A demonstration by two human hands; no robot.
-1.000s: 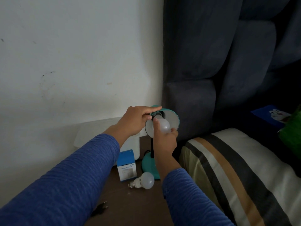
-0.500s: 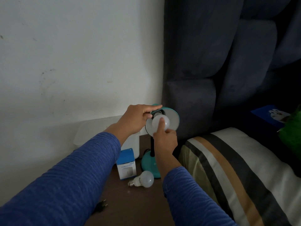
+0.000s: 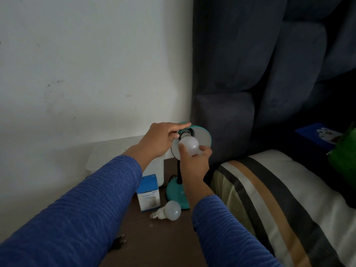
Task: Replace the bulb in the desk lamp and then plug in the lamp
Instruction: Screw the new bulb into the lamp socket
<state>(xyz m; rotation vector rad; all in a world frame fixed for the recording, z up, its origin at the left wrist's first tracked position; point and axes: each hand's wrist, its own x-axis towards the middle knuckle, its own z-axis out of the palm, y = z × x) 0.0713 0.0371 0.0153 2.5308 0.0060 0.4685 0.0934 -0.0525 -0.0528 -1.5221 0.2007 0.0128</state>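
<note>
Dim room — white wall (image 3: 86, 64), navy padded headboard (image 3: 260, 64).

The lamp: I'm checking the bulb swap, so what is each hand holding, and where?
The right hand grips the bulb by its round globe at the socket; the left hand steadies the lamp shade at its rim.

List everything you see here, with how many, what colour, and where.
desk lamp: 1, teal, back of the table
bulb in lamp: 1, white, at the shade's socket
loose bulb: 1, white, lying before the lamp base
box: 1, blue and white, left of the base
plug: 1, black, near table edge
table: 1, dark brown
pillow: 1, striped, right
left hand: holds the shade
right hand: grips the bulb
</note>
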